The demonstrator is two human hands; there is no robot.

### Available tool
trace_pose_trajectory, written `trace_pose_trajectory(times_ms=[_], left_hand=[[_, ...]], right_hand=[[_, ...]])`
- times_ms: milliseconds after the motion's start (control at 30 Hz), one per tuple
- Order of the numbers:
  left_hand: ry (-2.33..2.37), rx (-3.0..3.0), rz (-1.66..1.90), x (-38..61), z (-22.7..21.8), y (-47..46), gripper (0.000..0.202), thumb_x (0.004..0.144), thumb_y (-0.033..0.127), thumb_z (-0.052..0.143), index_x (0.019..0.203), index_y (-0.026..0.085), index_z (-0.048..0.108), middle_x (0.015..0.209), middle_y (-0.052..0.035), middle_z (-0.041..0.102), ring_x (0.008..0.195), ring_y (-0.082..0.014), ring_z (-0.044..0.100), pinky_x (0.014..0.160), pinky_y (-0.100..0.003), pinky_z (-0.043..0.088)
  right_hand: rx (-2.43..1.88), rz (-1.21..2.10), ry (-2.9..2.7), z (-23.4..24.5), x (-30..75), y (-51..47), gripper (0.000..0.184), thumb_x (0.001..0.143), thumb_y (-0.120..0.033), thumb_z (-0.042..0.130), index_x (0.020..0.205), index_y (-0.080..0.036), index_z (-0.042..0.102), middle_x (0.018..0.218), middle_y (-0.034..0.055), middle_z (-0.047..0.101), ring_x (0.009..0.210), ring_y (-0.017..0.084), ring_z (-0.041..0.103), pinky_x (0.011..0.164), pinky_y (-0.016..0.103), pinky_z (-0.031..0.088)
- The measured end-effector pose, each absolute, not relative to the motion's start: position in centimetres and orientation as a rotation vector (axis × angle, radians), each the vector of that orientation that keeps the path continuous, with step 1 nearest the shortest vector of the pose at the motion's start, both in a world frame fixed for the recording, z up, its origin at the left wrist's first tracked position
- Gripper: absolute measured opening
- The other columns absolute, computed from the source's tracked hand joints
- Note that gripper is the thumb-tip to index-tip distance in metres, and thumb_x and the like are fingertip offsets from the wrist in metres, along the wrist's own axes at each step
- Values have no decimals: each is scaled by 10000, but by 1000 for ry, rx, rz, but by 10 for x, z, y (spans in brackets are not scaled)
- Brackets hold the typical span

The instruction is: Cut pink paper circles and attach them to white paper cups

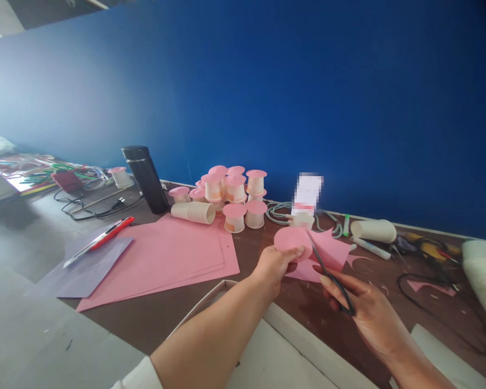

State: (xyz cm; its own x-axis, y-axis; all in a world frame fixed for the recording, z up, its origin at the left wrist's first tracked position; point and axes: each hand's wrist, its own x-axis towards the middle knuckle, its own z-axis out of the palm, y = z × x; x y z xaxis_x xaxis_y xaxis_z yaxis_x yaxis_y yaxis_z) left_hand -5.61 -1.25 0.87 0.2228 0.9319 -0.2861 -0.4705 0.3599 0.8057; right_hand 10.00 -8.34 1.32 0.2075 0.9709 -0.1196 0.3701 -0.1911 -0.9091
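My left hand (273, 267) pinches a round-edged piece of pink paper (288, 241) between thumb and fingers. In my right hand (354, 297) is a pair of black-handled scissors (335, 284), its blades against the edge of that paper. A larger pink offcut (330, 249) lies or hangs just right of the blades; whether it is still joined to the round piece I cannot tell. Beyond the hands, several paper cups topped with pink discs (235, 216) stand grouped and partly stacked by the blue wall.
Left are pink sheets (178, 243), a red utility knife (105, 237) on grey-purple paper (101, 270), a nested cup stack (193, 212) and a black flask (148, 181). Right are a lying roll-shaped white cup (375, 230), cables and a glue-like tube (370, 248). A white box (291, 351) sits below my arms.
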Motion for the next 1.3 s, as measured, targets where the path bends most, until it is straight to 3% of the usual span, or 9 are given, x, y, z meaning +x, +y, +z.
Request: trace_pose_trajectory(times_ms=[433,1000,1300], left_hand=[[839,666,1083,-58,10,-11,333,550,315,830,634,111,580,521,48,421,481,-46,315,518,-256,232],[842,660,1087,-58,9,-11,350,545,309,839,600,129,545,537,37,440,495,-47,323,522,-253,252],[885,687,1044,-57,8,-11,289,562,265,842,675,99,634,615,-27,525,562,-88,403,584,-279,336]], right_hand=[[-1704,963,-1246,13,99,-83,584,672,-578,722,1107,-191,769,597,3,629,563,161,577,523,244,432],[-1672,930,-1250,19,96,-87,516,660,-547,733,1031,-194,797,547,6,632,522,151,571,506,239,457],[-1721,915,-1331,17,99,-84,601,729,-600,680,1164,-190,740,576,13,656,595,182,611,532,245,459]])
